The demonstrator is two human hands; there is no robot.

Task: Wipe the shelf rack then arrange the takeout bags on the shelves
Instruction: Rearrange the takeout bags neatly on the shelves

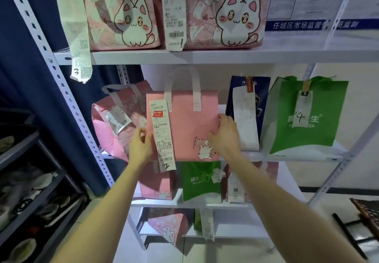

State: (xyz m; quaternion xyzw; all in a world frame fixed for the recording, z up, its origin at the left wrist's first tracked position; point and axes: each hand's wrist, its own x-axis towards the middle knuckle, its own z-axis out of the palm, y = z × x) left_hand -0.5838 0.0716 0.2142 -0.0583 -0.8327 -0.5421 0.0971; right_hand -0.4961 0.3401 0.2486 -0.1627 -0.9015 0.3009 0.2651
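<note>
A: What does the bag look like?
B: It's a flat pink non-woven takeout bag point(184, 123) with white strap handles. A small cat is printed low on its front, and a long white receipt point(163, 133) marked 2 hangs down its left side.
A: Where is it?
B: It's upright at the middle level of the white metal shelf rack point(225, 57), between both hands. The left hand point(140, 145) pinches its left edge, and the right hand point(224, 135) grips its right edge.

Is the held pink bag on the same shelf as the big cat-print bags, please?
No, the left hand and right hand hold the pink bag one shelf lower.
</note>
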